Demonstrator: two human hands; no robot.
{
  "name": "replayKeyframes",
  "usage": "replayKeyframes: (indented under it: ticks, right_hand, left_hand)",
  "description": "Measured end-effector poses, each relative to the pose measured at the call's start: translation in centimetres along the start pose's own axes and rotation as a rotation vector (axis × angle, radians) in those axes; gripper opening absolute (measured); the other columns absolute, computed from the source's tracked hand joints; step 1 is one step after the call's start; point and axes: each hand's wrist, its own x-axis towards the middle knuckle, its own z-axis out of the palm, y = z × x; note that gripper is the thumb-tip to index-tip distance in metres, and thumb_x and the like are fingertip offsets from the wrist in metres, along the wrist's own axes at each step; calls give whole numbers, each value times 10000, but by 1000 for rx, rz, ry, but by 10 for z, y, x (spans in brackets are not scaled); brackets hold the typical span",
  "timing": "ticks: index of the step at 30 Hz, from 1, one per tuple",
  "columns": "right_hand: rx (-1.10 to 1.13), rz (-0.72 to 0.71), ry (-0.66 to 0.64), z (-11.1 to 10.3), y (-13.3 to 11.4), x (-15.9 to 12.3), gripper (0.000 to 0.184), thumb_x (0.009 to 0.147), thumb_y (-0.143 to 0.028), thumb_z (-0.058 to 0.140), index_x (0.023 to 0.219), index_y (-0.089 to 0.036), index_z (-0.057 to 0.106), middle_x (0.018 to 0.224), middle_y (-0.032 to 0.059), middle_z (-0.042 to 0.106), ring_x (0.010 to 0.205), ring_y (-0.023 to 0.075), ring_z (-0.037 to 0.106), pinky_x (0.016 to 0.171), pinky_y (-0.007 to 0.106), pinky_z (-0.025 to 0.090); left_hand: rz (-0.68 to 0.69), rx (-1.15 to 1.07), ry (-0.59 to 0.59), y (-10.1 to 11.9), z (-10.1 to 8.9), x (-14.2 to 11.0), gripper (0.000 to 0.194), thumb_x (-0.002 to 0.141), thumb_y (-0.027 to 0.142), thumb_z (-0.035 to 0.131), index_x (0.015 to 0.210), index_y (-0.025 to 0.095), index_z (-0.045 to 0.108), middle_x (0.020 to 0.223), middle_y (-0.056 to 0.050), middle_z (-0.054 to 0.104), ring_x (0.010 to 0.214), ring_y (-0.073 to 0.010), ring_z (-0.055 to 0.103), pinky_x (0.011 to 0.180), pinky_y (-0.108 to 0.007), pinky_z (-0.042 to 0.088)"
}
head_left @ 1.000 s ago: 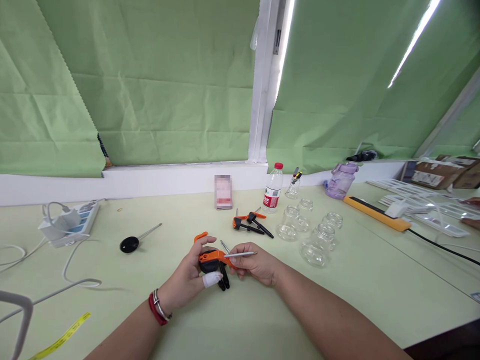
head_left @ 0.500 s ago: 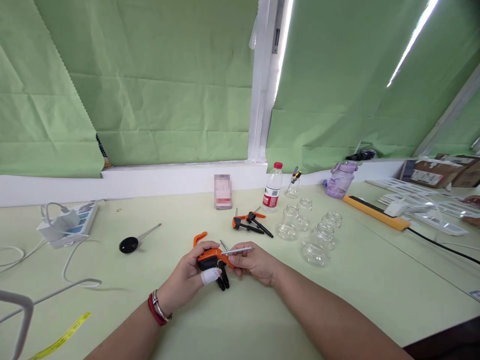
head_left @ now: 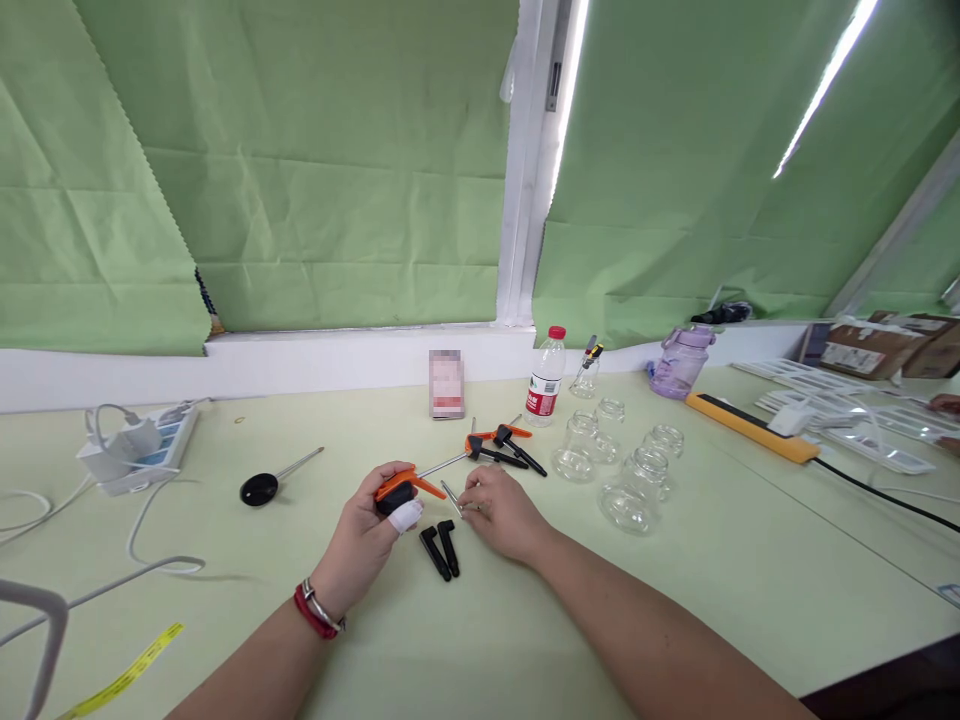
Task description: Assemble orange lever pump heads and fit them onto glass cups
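Note:
My left hand (head_left: 369, 530), with white tape on its thumb, is closed around an orange-and-black handled tool (head_left: 397, 492). A thin metal rod (head_left: 444, 464) sticks out of it to the upper right. With its fingertips pinched, my right hand (head_left: 501, 512) holds the lower end of a short silver rod (head_left: 450, 494) close to the tabletop. Just below, between the hands, lie two black L-shaped pieces (head_left: 440, 552). Two similar orange-and-black tools with black handles (head_left: 506, 450) rest beyond my right hand; their exact kind is unclear.
Several clear glass jars (head_left: 634, 490) stand right of my right hand. Behind them are a red-capped bottle (head_left: 545, 380) and a purple bottle (head_left: 679, 365). A black round-headed piece with a rod (head_left: 259, 489) lies left. Power strips (head_left: 750, 425) and cables flank the table (head_left: 247, 590).
The left hand has drawn the tool slightly up and left, away from the right hand. The right fingers have left the tool and closed at the short silver rod, uncovering the black pieces.

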Motion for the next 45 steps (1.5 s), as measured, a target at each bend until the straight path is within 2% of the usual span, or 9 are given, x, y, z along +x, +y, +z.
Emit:
replayKeyframes:
  ticks: [6,10,17,21,27,31,40,45]
  right_hand:
    - [-232,-99,-147,3,-6,3,175,809,-136,570,704,-175,705,798,51,607,775,164,474,709,303,340]
    - [-257,-114,-220,1,-6,3,234,846,-133,524,705,-178,706,729,53,607,752,161,484,690,293,308]
    - [-246,-159,-350,-5,-6,-2,203,801,-101,538,719,-176,707,707,45,615,692,151,503,656,271,305]
    - [-245,-186,-373,-11,-9,-4,203,768,-67,536,695,-179,689,687,19,610,657,130,504,658,258,315]
    - [-285,-231,-371,-18,-13,-4,246,797,-77,513,842,-216,711,877,28,656,734,150,534,654,265,321]
    - [-309,-276,-415,-17,-10,-4,296,767,-47,521,891,-233,716,880,23,671,789,166,552,677,266,332]
    - [-293,-337,-491,-22,-11,-7,289,739,-47,525,824,-239,724,845,-1,690,751,155,553,655,259,331]
    - [-248,-349,-539,-26,-14,-10,262,747,-58,533,768,-240,721,797,-20,686,688,135,545,651,255,338]
  left_hand:
    - [25,5,12,0,0,0,402,762,354,640,1126,244,512,979,-29,568,757,-149,535,688,-289,474]
    - [17,7,1,0,-1,0,399,770,361,631,1132,249,508,982,-25,568,739,-140,526,692,-288,467]
    - [12,26,0,0,-1,1,396,771,367,626,1132,248,511,987,-24,567,744,-143,526,697,-287,470]
    - [24,16,-6,0,0,1,392,760,354,634,1122,248,525,1009,-25,563,774,-152,533,698,-292,481]
    - [22,5,4,0,1,0,400,751,355,635,1121,244,531,1071,-42,554,751,-146,521,679,-292,491]
    - [16,5,-2,1,1,0,408,748,359,635,1123,236,529,1092,-55,547,777,-157,527,699,-309,498]
    - [6,20,-10,-1,-1,1,391,769,351,620,1130,250,511,1073,-40,537,759,-144,513,704,-299,486]
    - [0,28,8,1,0,1,410,743,365,636,1122,242,538,967,-26,575,688,-137,527,673,-297,492]
